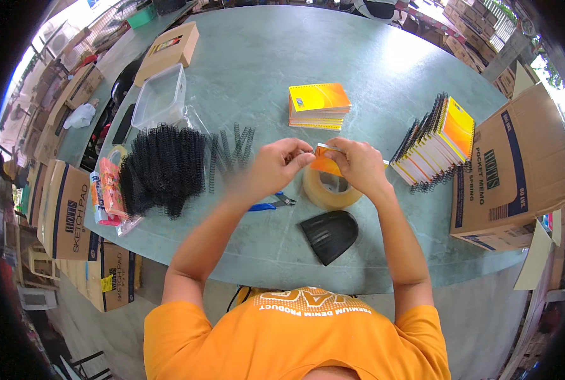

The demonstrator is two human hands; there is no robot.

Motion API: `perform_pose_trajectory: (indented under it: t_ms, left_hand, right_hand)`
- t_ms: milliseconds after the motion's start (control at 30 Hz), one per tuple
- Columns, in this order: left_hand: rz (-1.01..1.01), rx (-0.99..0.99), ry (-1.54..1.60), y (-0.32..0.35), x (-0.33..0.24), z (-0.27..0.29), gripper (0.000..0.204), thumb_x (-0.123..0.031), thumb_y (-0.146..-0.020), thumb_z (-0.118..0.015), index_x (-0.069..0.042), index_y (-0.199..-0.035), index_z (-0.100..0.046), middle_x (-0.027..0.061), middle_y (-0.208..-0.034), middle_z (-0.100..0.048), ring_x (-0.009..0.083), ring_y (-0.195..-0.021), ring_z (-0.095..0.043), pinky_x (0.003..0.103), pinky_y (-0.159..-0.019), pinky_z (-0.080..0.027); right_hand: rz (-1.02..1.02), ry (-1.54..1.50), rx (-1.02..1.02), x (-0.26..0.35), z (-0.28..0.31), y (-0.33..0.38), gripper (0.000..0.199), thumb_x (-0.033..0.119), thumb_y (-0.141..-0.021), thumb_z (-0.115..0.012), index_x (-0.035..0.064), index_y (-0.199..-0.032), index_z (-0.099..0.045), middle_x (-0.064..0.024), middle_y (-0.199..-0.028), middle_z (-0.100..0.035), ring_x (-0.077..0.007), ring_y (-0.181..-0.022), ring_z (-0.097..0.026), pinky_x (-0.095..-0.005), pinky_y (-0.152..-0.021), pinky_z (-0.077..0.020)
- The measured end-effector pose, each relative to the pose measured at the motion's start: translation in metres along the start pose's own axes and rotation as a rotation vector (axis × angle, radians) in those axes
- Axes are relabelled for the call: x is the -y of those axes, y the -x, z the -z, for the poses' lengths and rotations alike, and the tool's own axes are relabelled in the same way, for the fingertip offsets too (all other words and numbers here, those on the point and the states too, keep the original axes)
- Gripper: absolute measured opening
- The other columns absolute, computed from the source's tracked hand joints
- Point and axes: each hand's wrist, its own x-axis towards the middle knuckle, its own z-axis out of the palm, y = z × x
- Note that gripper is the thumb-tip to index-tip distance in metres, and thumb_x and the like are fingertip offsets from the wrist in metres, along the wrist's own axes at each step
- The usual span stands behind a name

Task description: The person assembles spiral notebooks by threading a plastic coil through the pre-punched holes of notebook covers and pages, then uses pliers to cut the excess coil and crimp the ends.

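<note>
My right hand (361,166) grips a small orange memo notebook (326,166) between thumb and fingers, above a wide roll of clear tape (333,197). My left hand (278,166) is closed in a pinch at the notebook's left edge; whatever lies between its fingertips is too small to make out. Cutting pliers with blue handles (273,204) lie below the left hand. Nearer my body is a black half-round piece (330,237). Several loose black spiral coils (232,149) lie left of the left hand, beside a big heap of black coils (162,170).
A stack of yellow-orange notebooks (317,107) stands beyond my hands. At right, spiral-bound notebooks (435,144) lean beside an open cardboard box (516,168). A clear plastic container (160,98) and a brown carton (168,52) sit far left. Colourful packets (109,190) lie by the heap.
</note>
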Motion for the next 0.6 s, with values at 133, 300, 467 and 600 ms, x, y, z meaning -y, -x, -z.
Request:
perform_pose_trajectory:
  t_ms: [133,300,467,600]
  left_hand:
    - [-0.060,-0.076,-0.207,0.002,-0.007,-0.007,0.024,-0.025,-0.090,-0.057,-0.002,-0.089,-0.064,0.0032,-0.065,-0.059,0.0075,-0.056,-0.051,0.021,-0.052,-0.041]
    - [0.529,0.100,0.167,-0.002,-0.025,0.000,0.029,-0.030,-0.090,-0.055,-0.001,-0.087,-0.060,0.0054,-0.060,-0.056,0.0123,-0.054,-0.053,0.026,-0.051,-0.042]
    - [-0.185,-0.217,-0.178,-0.009,-0.010,-0.014,0.031,-0.032,-0.088,-0.055,-0.002,-0.096,-0.058,0.0109,-0.066,-0.057,0.0179,-0.062,-0.058,0.030,-0.057,-0.045]
    - [0.026,0.085,-0.279,-0.016,-0.014,0.015,0.025,-0.022,-0.084,-0.061,-0.002,-0.098,-0.060,0.0141,-0.076,-0.060,0.0246,-0.072,-0.060,0.034,-0.065,-0.047]
  right_hand:
    - [-0.004,0.002,0.013,0.002,0.003,0.001,0.016,0.023,-0.081,-0.060,0.0166,-0.094,-0.066,-0.0100,-0.078,-0.066,-0.0302,-0.074,-0.063,-0.0412,-0.063,-0.0486]
    - [0.021,-0.035,0.044,0.001,0.003,0.004,0.021,0.018,-0.081,-0.059,0.0191,-0.100,-0.066,-0.0092,-0.082,-0.067,-0.0295,-0.075,-0.064,-0.0401,-0.065,-0.0494]
    - [0.073,-0.003,0.014,0.001,0.000,0.004,0.018,0.019,-0.081,-0.060,0.0160,-0.098,-0.066,-0.0086,-0.082,-0.066,-0.0286,-0.075,-0.063,-0.0391,-0.065,-0.0491]
    - [0.156,-0.003,-0.046,-0.006,-0.006,0.005,0.019,0.023,-0.081,-0.062,0.0138,-0.097,-0.064,-0.0093,-0.084,-0.066,-0.0288,-0.075,-0.063,-0.0388,-0.065,-0.0484]
